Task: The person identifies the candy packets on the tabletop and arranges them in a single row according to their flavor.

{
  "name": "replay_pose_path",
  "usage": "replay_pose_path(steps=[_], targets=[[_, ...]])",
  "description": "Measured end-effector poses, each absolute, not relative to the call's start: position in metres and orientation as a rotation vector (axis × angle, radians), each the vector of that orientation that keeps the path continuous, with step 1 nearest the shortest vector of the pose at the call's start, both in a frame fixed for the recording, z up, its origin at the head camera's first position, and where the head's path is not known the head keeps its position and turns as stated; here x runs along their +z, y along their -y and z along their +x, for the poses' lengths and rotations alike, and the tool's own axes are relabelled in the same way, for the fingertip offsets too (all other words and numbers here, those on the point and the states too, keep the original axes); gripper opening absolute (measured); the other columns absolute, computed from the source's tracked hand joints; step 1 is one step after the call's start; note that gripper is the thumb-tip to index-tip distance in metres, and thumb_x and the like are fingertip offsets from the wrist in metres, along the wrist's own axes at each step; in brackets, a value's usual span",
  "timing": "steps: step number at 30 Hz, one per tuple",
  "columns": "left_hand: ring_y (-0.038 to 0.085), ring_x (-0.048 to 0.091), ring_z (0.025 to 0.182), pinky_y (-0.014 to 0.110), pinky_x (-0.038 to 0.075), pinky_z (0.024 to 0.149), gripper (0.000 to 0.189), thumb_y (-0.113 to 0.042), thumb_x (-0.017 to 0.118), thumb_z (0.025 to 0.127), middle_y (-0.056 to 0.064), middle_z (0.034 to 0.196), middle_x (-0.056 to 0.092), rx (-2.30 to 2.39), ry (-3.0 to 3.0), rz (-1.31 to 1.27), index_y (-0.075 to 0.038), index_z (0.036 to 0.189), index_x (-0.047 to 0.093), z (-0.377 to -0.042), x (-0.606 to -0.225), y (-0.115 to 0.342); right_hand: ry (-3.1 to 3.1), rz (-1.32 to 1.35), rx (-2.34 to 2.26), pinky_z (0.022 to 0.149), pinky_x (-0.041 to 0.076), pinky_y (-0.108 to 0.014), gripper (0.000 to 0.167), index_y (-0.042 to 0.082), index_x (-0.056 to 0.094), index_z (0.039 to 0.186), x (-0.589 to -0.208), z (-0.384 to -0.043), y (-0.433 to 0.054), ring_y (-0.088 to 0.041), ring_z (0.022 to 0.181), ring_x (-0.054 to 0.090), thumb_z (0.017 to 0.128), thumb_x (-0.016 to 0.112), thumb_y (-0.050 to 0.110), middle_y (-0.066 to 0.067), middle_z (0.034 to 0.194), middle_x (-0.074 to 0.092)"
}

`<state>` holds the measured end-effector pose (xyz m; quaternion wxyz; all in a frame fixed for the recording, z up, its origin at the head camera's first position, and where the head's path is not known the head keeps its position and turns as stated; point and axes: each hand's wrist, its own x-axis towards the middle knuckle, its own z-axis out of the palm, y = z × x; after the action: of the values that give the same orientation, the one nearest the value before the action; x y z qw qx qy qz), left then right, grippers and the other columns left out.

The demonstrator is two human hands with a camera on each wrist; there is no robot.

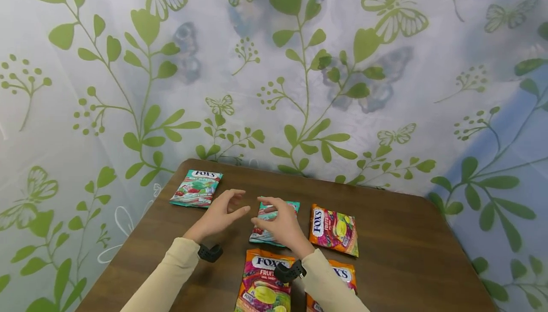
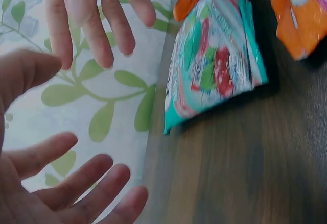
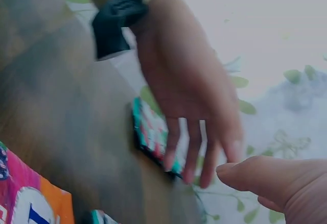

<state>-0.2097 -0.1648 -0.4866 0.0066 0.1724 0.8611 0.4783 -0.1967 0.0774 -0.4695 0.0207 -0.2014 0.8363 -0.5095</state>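
Across 12 o'clock in the head view, a pale curtain (image 1: 239,81) printed with green leaves and butterflies. Before it, a brown wooden table (image 1: 398,236) with rounded corners. Reaching in from below, the cream left sleeve (image 1: 164,274) and right sleeve (image 1: 331,287). By the clock, from the gap between the hands: at 6, a FOX'S Fruits packet (image 1: 265,288); at 3, farther out, a second orange packet (image 1: 335,232); at 4, a third orange packet (image 1: 347,274), partly covered; at 10, near the table corner, a teal packet (image 1: 197,188); at 3, close in, another teal packet (image 1: 262,237), partly hidden below the right hand (image 1: 280,221). Opposite, at 9, the left hand (image 1: 220,214). Both loosely open, fingers softly bent, thumbs apart, holding nothing. Smallest, around the wrists, a black left band (image 1: 210,253) and right band (image 1: 288,272).
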Motion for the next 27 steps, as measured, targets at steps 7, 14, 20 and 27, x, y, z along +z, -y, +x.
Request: replay_pose_path(steps=[7,14,20,27], targets=[[0.045,0.062,0.128,0.059,0.055,0.104,0.054,-0.026,0.073,0.108,0.026,0.144,0.06,1.511,-2.614,0.644,0.0,0.152,0.055,-0.202,-0.495,0.15,-2.655,-0.543,-1.596,0.085,0.063,-0.041,0.056,0.015,0.068,0.149,-0.476,-0.195,-0.098,-0.042,0.118,0.067,0.097,0.088,0.027,-0.013,0.138,0.067],[0.044,0.062,0.125,0.059,0.056,0.102,0.054,-0.022,0.072,0.108,0.028,0.143,0.059,1.532,-2.561,0.648,0.005,0.151,0.054,-0.194,-0.503,0.137,-2.725,-0.442,-1.523,0.081,0.063,-0.045,0.064,0.012,0.068,0.149,-0.486,-0.192,-0.116,-0.042,0.115,0.068,0.093,0.092,0.032,-0.019,0.141,0.067],[0.047,0.061,0.124,0.061,0.056,0.102,0.054,-0.021,0.073,0.107,0.03,0.139,0.057,1.542,-2.548,0.62,0.006,0.15,0.053,-0.191,-0.509,0.127,-2.781,-0.415,-1.509,0.086,0.063,-0.053,0.063,0.011,0.068,0.149,-0.498,-0.192,-0.125,-0.045,0.115,0.068,0.093,0.092,0.027,-0.022,0.14,0.066],[0.044,0.062,0.121,0.057,0.057,0.101,0.055,-0.018,0.077,0.104,0.029,0.137,0.058,1.559,-2.546,0.497,0.006,0.148,0.056,-0.194,-0.52,0.122,-2.854,-0.3,-1.431,0.089,0.061,-0.055,0.05,0.003,0.07,0.144,-0.511,-0.19,-0.136,-0.043,0.111,0.067,0.098,0.085,0.013,-0.025,0.135,0.064]])
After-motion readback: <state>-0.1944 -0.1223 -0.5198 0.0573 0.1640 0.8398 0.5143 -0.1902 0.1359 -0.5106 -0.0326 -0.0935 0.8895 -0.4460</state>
